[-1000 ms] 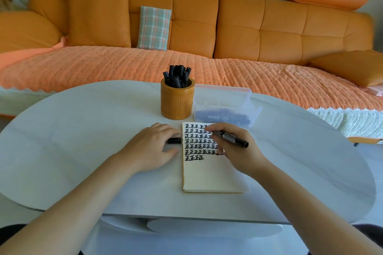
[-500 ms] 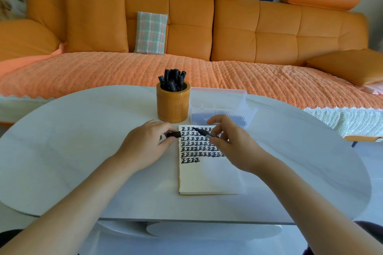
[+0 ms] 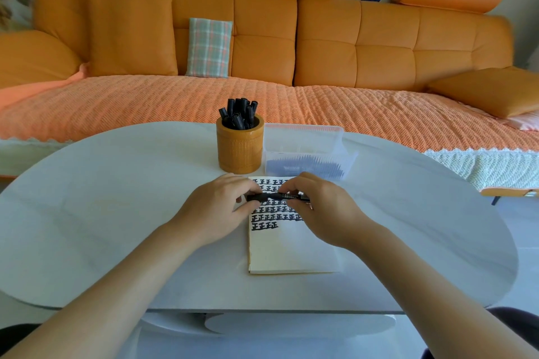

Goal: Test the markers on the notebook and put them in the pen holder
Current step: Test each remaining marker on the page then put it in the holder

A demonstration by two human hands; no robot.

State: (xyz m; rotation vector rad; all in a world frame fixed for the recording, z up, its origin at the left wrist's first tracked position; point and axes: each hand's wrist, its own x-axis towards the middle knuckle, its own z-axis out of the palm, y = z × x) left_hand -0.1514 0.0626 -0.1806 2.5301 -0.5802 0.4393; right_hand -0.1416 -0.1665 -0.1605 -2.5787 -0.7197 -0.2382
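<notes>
White oval table (image 3: 116,198) before an orange sofa (image 3: 350,46), both hands meeting over the notebook (image 3: 291,248).
Forearms angle inward; the left hand (image 3: 221,207) and right hand (image 3: 323,207) each curl their fingers and pinch one end of a black marker (image 3: 277,197). It lies level over the notebook's written rows, long axis running left to right, in front of the pen holder (image 3: 239,151) that holds other markers (image 3: 240,114).

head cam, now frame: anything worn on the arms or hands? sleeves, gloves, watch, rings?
Nothing visible. The left hand and right hand are bare: no gloves, no rings seen. The left forearm and right forearm are uncovered right to the frame's edge: no sleeves, watch, bands or markings. Nails are too small to judge.
</notes>
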